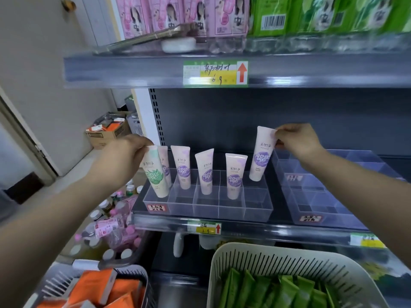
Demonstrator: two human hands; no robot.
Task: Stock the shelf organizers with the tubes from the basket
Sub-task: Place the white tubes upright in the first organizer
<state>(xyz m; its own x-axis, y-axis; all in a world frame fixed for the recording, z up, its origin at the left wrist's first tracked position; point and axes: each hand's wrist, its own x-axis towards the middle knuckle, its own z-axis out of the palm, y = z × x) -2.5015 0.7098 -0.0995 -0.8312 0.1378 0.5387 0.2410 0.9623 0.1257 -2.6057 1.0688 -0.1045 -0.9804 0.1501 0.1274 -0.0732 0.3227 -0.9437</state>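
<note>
My left hand (124, 158) grips the top of a green-labelled tube (155, 174), which stands in the front-left compartment of the clear organizer (258, 210) on the middle shelf. My right hand (298, 141) pinches the top edge of a purple-labelled tube (261, 154) held upright over the organizer's back-right compartment. Several purple-labelled tubes (206, 172) stand in the back row between the two hands. The white slotted basket (240, 256) at the bottom right holds several green packs (278, 292).
A second clear organizer (315, 196) sits to the right on the same shelf. Pink and green packages fill the shelf above. Below left stand a grey basket with orange boxes (106, 287) and a crate of bottles (111, 232). A cardboard box (106, 132) sits on the floor.
</note>
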